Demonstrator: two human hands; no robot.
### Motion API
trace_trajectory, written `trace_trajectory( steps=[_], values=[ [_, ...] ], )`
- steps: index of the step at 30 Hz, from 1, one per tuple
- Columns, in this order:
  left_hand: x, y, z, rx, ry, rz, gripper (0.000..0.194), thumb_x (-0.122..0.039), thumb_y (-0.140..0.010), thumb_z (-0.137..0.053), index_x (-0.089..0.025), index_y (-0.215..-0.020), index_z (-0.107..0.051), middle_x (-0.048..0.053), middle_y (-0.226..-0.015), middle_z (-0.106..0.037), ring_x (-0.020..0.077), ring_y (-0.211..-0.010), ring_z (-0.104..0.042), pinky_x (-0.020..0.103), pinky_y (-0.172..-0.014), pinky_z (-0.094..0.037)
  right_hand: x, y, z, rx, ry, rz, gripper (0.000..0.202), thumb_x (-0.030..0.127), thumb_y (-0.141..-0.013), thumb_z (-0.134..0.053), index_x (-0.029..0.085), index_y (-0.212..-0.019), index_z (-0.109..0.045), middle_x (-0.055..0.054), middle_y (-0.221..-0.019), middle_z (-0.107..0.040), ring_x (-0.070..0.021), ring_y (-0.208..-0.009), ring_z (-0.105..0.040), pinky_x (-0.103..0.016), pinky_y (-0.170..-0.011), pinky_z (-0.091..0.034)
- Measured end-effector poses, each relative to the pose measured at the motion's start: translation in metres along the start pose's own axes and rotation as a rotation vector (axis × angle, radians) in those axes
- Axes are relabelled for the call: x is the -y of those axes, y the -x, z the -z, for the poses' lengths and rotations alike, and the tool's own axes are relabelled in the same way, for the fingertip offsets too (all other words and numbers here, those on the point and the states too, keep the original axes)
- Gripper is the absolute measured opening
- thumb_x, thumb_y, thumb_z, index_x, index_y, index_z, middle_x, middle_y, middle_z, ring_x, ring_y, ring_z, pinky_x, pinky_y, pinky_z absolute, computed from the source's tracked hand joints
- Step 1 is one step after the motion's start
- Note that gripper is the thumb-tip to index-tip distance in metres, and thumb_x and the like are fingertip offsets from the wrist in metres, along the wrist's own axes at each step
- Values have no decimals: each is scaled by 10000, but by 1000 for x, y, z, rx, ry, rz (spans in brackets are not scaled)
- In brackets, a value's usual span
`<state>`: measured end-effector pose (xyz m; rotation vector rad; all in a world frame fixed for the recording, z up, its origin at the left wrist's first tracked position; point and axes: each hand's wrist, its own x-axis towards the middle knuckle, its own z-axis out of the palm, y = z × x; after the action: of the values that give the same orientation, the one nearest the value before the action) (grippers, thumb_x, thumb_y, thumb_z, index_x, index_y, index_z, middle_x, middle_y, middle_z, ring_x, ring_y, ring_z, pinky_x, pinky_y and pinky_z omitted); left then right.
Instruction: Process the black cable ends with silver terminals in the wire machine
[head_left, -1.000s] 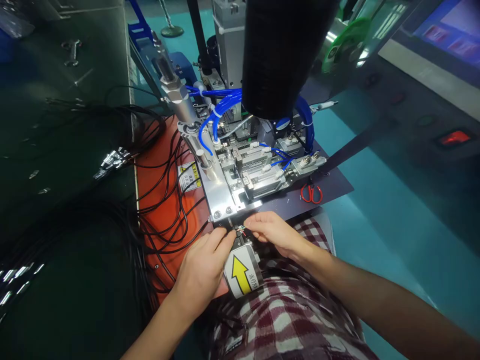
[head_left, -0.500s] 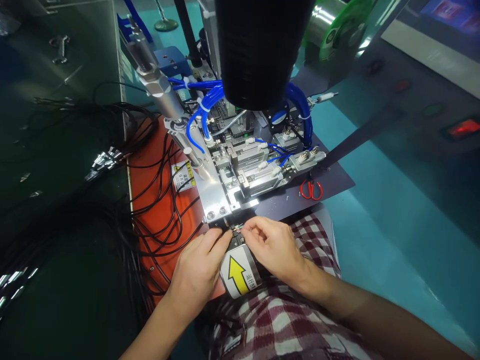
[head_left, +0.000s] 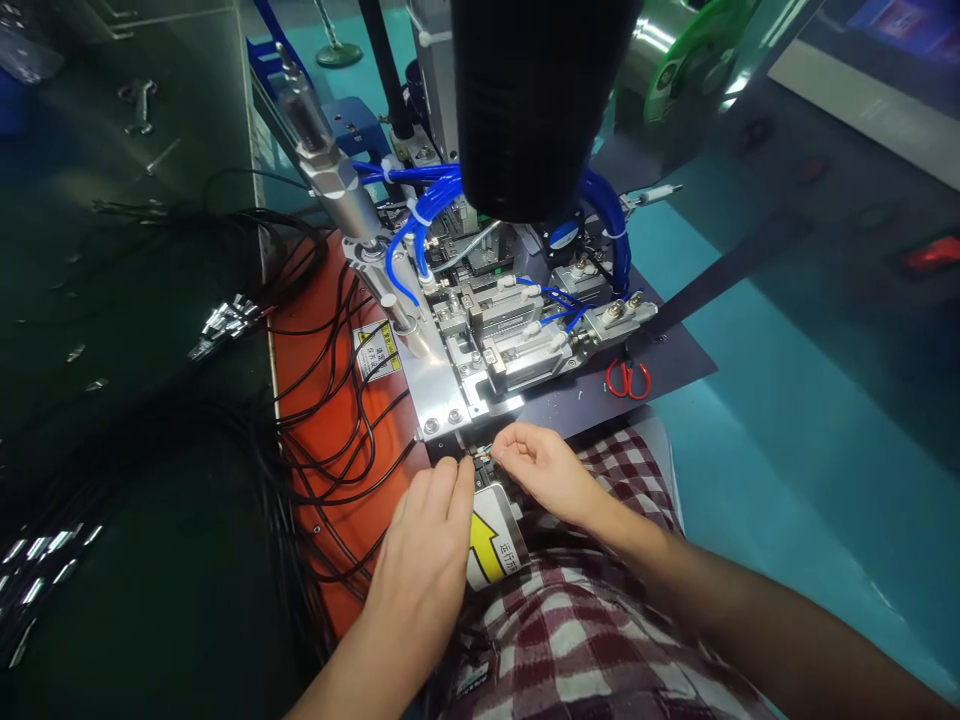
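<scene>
At the front end of a metal machine (head_left: 517, 365), my two hands meet over a small black fixture (head_left: 489, 476). My right hand (head_left: 544, 472) pinches the ends of thin coloured wires (head_left: 482, 453) between thumb and index finger. From the left, my left hand (head_left: 429, 540) reaches in with its fingers pressed together, tips at the fixture beside the wires. Whatever lies under those fingertips is hidden. Just below the fixture is a white label with a yellow arrow (head_left: 486, 548), partly covered by my left hand.
Black cables (head_left: 360, 420) run across the orange base plate (head_left: 330, 510) on the left, towards a dark table with bundled silvery cable ends (head_left: 229, 325). Red-handled scissors (head_left: 628, 380) lie at the right. A large black cylinder (head_left: 536, 110) hangs above the machine; blue air tubes (head_left: 611, 215) arch behind.
My left hand has shifted right and turned its back upward, its fingers now drawn together and covering more of the arrow label. My right hand stays pinched at the wires. The whole view has shifted slightly.
</scene>
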<state>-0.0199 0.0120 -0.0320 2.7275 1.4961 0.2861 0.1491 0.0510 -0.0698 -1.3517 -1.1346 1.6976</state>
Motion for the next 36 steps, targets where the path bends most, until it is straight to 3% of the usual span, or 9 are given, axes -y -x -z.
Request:
trace_trajectory(
  steps=[4, 9, 13, 23, 30, 36],
  values=[
    [-3, 0, -9, -48, 150, 65, 402, -41, -842, -379, -104, -1222, -496, 146, -1096, -562, 247, -938, -539, 383, -785, -540, 0, 0, 0, -4, 15, 35, 137, 299, -787, -571, 168, -750, -560, 32, -634, -510, -105, -561, -447, -234, -509, -350],
    [7, -1, -12, -49, 356, 132, 341, -81, -888, -381, -158, -1183, -535, 102, -1061, -578, 210, -939, -563, 351, -807, -543, -1, 2, 2, 10, -15, -4, 196, 363, -804, -573, 174, -757, -551, 63, -560, -456, -88, -469, -406, -230, -460, -324],
    [7, -1, -10, -44, 361, 120, 334, -104, -898, -391, -164, -1182, -556, 99, -1052, -582, 208, -939, -566, 347, -804, -543, -3, 0, -1, -12, -24, 9, 269, 429, -844, -536, 176, -751, -531, 41, -606, -514, -84, -456, -463, -230, -458, -360],
    [10, -1, -8, -20, 382, 83, 334, -100, -908, -385, -127, -1198, -550, 117, -1092, -580, 214, -972, -540, 348, -831, -519, -2, -2, -6, -1, -99, 35, 256, 415, -805, -585, 183, -742, -498, 77, -534, -475, -79, -453, -451, -228, -484, -345],
    [7, 0, -14, -27, 272, 51, 355, -72, -879, -403, -97, -1203, -546, 140, -1087, -594, 249, -962, -535, 384, -827, -501, 0, -6, -6, 58, -284, -145, 346, 462, -704, -669, 166, -627, -510, 62, -528, -492, -69, -461, -425, -233, -500, -311],
    [5, -2, -13, -2, 287, 111, 352, -86, -880, -398, -110, -1192, -558, 133, -1080, -582, 252, -969, -529, 410, -848, -501, -4, -6, -16, 2, -341, -62, 424, 539, -670, -692, 181, -616, -471, 81, -492, -437, -65, -442, -364, -229, -477, -278]
  ],
)
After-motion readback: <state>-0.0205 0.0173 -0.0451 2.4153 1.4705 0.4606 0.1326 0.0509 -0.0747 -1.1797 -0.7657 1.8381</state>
